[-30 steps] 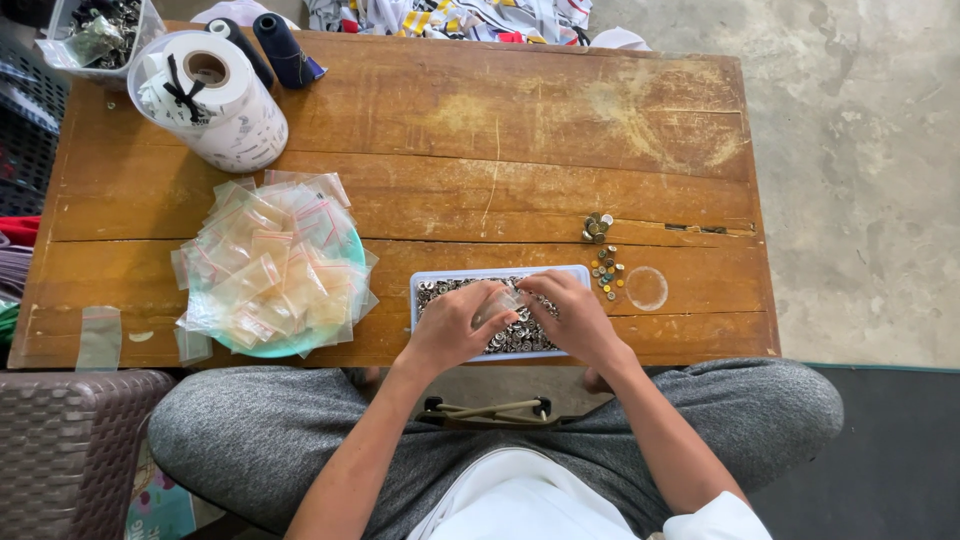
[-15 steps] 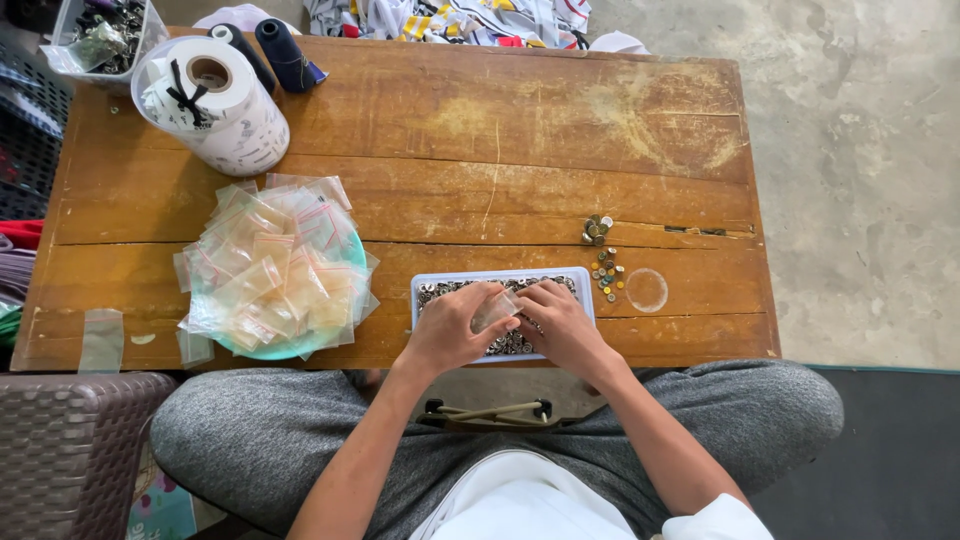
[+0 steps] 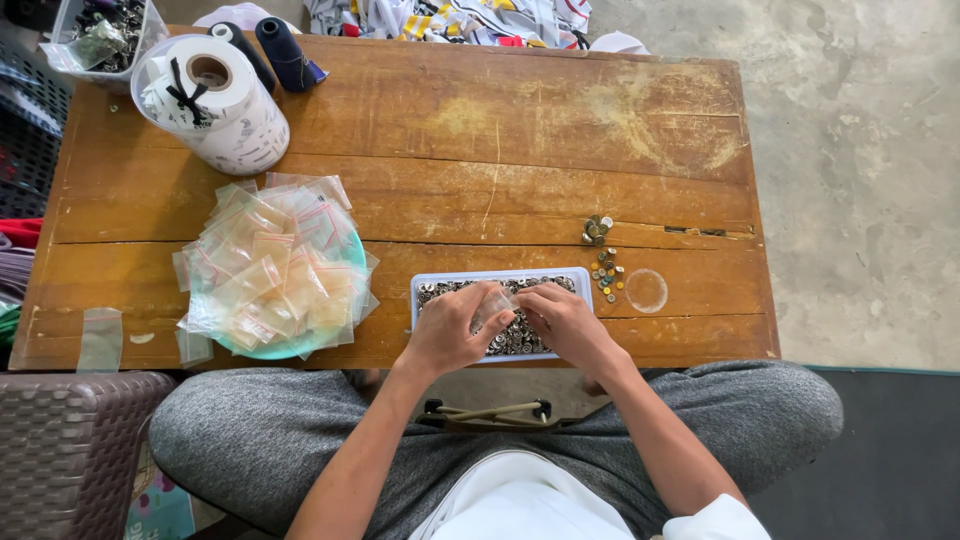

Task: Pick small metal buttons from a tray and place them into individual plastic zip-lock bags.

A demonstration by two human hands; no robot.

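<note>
Looking down from head height, a seated person works at a worn wooden bench (image 3: 500, 150). Both hands meet over a shallow white tray (image 3: 580, 276) filled with small metal buttons (image 3: 515, 340), which sits at the near edge of the bench. The left hand (image 3: 450, 335) and the right hand (image 3: 565, 320) hold a small clear plastic bag (image 3: 492, 302) between them, the fingers (image 3: 500, 322) of each hand pinched on it just above the tray. Just right of the tray lie a few loose buttons (image 3: 605, 275) and a clear round lid (image 3: 646, 290). Left of the tray, a teal plate (image 3: 300, 348) carries a heap of small clear bags (image 3: 270, 270) with red seal strips. Far beyond the tray, at the bench's back left corner, stand a large white roll of printed labels (image 3: 215, 105), two dark thread cones (image 3: 285, 50) and a clear box (image 3: 70, 20) of small parts. Below the tray, the person's grey trousers (image 3: 250, 440) fill the foreground.
</note>
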